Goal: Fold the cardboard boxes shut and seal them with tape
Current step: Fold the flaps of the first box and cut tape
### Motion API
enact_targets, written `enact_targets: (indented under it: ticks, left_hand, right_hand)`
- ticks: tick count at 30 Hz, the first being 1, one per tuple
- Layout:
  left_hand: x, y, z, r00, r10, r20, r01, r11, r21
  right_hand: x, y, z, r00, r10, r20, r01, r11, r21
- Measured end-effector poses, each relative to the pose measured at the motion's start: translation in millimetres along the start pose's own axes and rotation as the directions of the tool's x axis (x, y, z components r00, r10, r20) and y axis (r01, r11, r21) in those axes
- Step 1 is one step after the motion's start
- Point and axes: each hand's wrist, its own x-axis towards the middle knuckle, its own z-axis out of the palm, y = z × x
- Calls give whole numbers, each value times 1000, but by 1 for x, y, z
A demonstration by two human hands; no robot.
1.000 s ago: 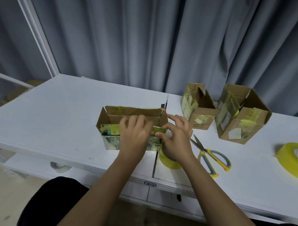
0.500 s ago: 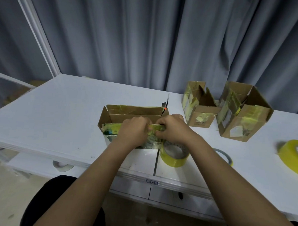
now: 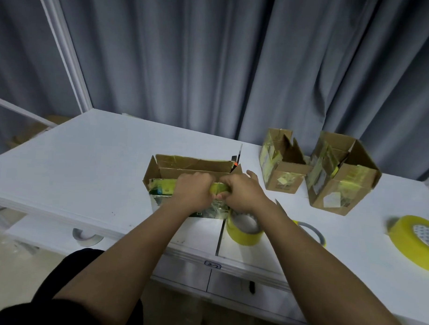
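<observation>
A long open cardboard box point(image 3: 194, 165), covered in old yellow tape, sits near the table's front edge. My left hand point(image 3: 191, 192) and my right hand point(image 3: 241, 192) both grip its near flap point(image 3: 163, 185), fingers curled over the flap's top edge, side by side. The far flap stands upright. A roll of yellow tape point(image 3: 245, 230) lies just right of the box, under my right wrist. Scissors point(image 3: 310, 232) with yellow-grey handles lie behind my right forearm, mostly hidden.
Two more open cardboard boxes point(image 3: 284, 166) point(image 3: 341, 177) stand at the back right of the white table point(image 3: 87, 153). A second yellow tape roll point(image 3: 415, 238) lies at the far right. Grey curtains hang behind. A tape roll point(image 3: 87, 237) sits on the lower shelf.
Both hands moved from the box's front face up onto the near flap and curled around its edge. The view shifted, hiding most of the scissors behind my right arm.
</observation>
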Motion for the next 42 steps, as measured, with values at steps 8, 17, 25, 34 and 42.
enact_targets:
  ticks: [8,17,25,34,42]
  left_hand:
    - [-14,-14,-3,997,74,25,-71,993,-92]
    - [-25,-28,-1,997,46,-64,-48,998,-34]
    - [-29,-29,10,988,26,-153,-14,996,84]
    - [-17,-28,21,970,-19,-242,15,1000,-19]
    - [-10,-21,28,948,-66,-310,36,994,-99]
  right_hand:
    - [-13,-3,11,980,-77,-181,43,982,-185]
    - [-22,-6,15,968,-113,-224,73,981,-182]
    - [-22,-23,31,932,-165,-323,156,986,-54]
    - [-86,4,69,996,28,-88,-33,997,-63]
    - [-109,35,61,981,55,-188,-90,979,-181]
